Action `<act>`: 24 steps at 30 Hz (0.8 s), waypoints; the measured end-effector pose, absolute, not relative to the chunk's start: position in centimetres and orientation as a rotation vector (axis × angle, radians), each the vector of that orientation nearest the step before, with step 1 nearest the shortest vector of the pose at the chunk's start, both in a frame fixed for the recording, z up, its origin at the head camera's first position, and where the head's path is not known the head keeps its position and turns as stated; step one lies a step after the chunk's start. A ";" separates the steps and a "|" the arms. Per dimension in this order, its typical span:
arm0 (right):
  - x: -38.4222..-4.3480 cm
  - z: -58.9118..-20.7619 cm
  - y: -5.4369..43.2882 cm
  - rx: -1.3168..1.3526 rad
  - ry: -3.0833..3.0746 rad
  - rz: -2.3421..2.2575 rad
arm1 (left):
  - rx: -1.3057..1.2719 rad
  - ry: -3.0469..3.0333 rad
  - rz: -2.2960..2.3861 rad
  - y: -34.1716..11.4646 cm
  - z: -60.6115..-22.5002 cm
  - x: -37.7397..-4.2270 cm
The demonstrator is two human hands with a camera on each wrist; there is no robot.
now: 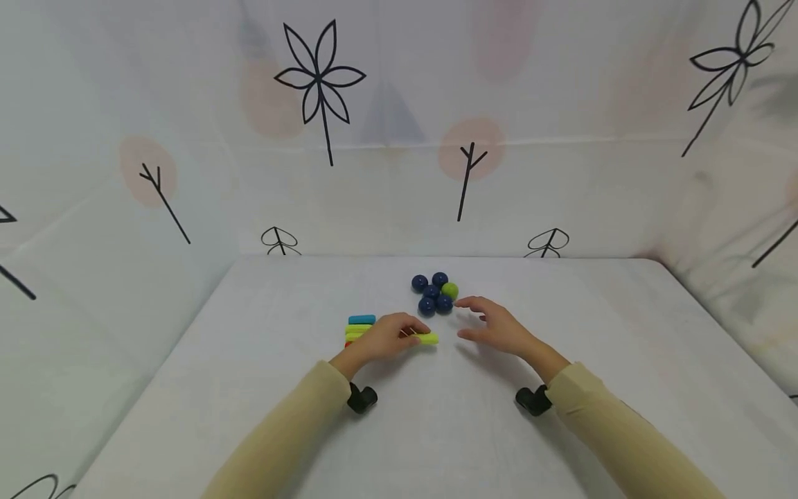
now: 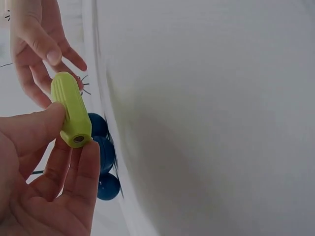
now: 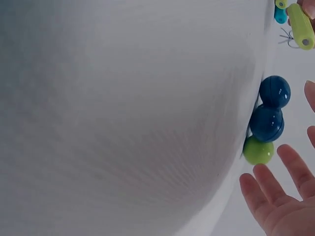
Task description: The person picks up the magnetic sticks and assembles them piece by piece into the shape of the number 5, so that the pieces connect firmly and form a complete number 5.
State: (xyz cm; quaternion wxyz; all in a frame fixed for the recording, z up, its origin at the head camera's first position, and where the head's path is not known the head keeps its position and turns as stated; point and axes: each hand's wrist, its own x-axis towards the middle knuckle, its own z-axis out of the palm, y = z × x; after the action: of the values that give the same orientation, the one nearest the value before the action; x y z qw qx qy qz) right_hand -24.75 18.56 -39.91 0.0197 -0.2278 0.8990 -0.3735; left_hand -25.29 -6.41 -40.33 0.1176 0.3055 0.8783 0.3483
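My left hand pinches a yellow-green ridged plastic stick between thumb and fingers, just off the table; a small dark round spot shows in its end. Nothing is in my right hand, which hovers with fingers spread beside a cluster of balls. Several dark blue balls and one green ball make up that cluster. Beside the left hand lie a blue stick and yellow-green sticks in a row, with a bit of red partly hidden by the hand.
A white-covered table spreads under both arms, with its far edge against a patterned cloth backdrop. Black wrist cameras sit under the sleeves.
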 end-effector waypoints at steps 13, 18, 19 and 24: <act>-26.1 -40.0 17.7 -0.757 2.796 -1.165 | 0.870 2.523 1.023 -5.3 -40.7 -24.9; -26.6 -39.8 17.7 -0.742 2.787 -1.190 | 0.877 2.501 1.021 -4.8 -40.9 -24.9; -26.7 -39.8 17.7 -0.732 2.783 -1.194 | 0.880 2.496 1.018 -4.7 -40.9 -24.9; -27.1 -39.9 17.7 -0.680 2.759 -1.198 | 0.903 2.481 1.003 -4.0 -40.9 -24.8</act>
State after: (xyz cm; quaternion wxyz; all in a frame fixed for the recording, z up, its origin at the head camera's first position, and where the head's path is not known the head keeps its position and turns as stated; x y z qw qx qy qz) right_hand -27.12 17.68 -39.90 0.0288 -0.2203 0.8944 -0.3882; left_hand -24.78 -4.05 -40.94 0.1579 0.3158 0.8674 0.3507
